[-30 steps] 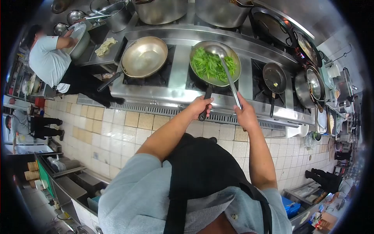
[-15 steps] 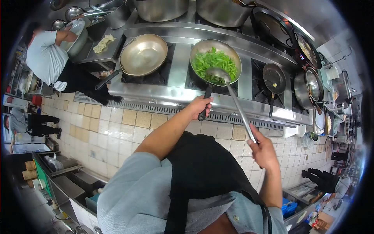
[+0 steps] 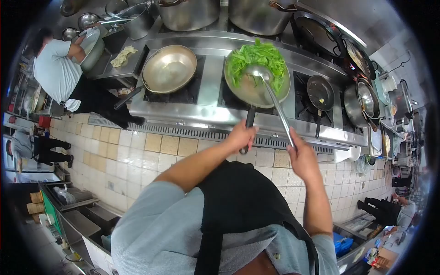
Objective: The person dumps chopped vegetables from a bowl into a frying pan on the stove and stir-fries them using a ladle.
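Observation:
My left hand (image 3: 242, 136) is closed around the black handle of a frying pan (image 3: 243, 94) on the stove. Leafy greens (image 3: 270, 57) are bunched toward the pan's far side, some rising above its rim. In my right hand (image 3: 302, 158) is the long metal handle of a ladle (image 3: 279, 110). Its round bowl lies inside the pan, against the near edge of the greens. Part of the pan's bottom shows bare on the near side.
An empty frying pan (image 3: 169, 68) sits on the left burner, and a small dark skillet (image 3: 320, 94) on the right. Large stockpots (image 3: 188, 16) stand behind. A co-worker (image 3: 59, 68) at left reaches into a basin (image 3: 93, 49). A crumpled cloth (image 3: 123, 56) lies nearby.
The greens have shifted to the pan's far side and heaped up. The pan and my left hand moved slightly right; my right hand and the ladle moved forward.

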Demonstrator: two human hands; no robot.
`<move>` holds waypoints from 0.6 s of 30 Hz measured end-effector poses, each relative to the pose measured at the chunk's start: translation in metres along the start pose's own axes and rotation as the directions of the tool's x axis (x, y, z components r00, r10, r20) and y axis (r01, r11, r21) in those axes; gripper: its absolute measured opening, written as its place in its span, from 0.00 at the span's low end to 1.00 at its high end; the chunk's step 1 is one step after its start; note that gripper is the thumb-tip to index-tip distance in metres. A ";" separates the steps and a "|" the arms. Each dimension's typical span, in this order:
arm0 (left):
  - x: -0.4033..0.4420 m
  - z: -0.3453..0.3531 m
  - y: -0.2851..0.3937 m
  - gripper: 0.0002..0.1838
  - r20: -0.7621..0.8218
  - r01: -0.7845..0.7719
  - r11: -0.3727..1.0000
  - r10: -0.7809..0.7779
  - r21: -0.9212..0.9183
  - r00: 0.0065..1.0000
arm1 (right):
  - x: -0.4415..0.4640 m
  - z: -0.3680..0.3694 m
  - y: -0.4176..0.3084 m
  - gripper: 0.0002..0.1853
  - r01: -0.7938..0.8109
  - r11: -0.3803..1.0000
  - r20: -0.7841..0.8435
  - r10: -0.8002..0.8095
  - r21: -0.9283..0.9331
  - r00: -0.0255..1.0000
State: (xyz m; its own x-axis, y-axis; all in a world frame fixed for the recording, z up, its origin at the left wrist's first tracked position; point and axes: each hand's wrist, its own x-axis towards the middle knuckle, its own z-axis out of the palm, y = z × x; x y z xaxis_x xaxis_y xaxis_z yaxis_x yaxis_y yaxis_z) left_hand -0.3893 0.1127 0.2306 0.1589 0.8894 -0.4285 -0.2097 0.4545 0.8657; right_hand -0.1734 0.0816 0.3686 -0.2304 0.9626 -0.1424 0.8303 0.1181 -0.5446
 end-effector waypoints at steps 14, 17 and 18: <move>0.021 -0.025 0.001 0.13 0.039 0.226 0.968 -0.223 -0.109 0.974 | 0.021 0.020 0.017 0.28 0.011 0.967 -0.065 0.006 0.253 0.998; 0.019 -0.027 0.002 0.13 0.048 0.221 0.957 -0.216 -0.188 0.975 | 0.029 0.034 0.010 0.28 0.056 0.992 -0.084 -0.047 0.113 0.995; 0.015 -0.027 0.004 0.13 0.079 0.224 0.947 -0.211 -0.229 0.974 | 0.030 0.035 0.008 0.28 0.000 0.999 -0.019 0.001 0.049 1.000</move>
State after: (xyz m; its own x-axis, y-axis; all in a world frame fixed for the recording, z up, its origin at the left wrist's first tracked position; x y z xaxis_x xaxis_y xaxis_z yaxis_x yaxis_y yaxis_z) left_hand -0.4140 0.1290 0.2206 0.2757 0.7670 -0.5794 -0.3844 0.6405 0.6649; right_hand -0.1914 0.1024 0.3305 -0.2200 0.9672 -0.1273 0.8047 0.1062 -0.5841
